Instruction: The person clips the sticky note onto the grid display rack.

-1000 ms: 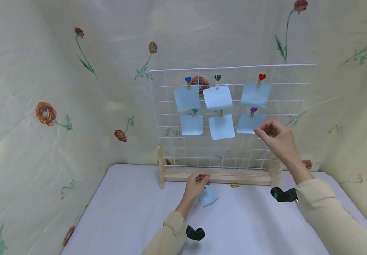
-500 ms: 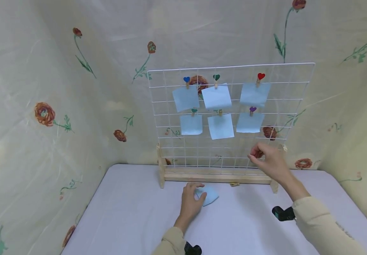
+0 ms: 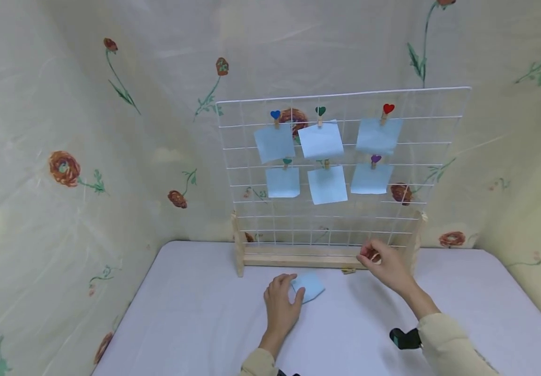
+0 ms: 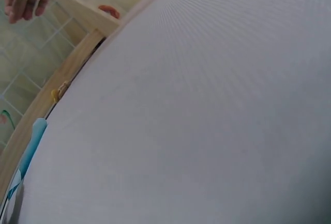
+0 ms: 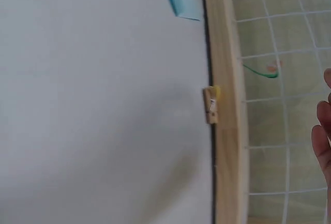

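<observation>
A loose blue paper note, slightly curled, lies on the table before the rack. My left hand is at its left side, thumb and fingers spread around the near corner. To the right, a small wooden clothespin with a yellow piece lies against the rack's wooden base. My right hand hovers beside that clothespin, fingers loosely bent and nothing seen between them. Above, several blue notes hang on the white wire grid, held by clothespins with heart-shaped heads such as the red one.
The grid stands upright in a wooden stand with a left foot and a right foot. A white cloth covers the table. Flower-printed curtain surrounds it at the back and sides.
My right hand has come down from the lower right hanging note to the height of the rack's base. My left hand has turned and spread its fingers beside the loose note.
</observation>
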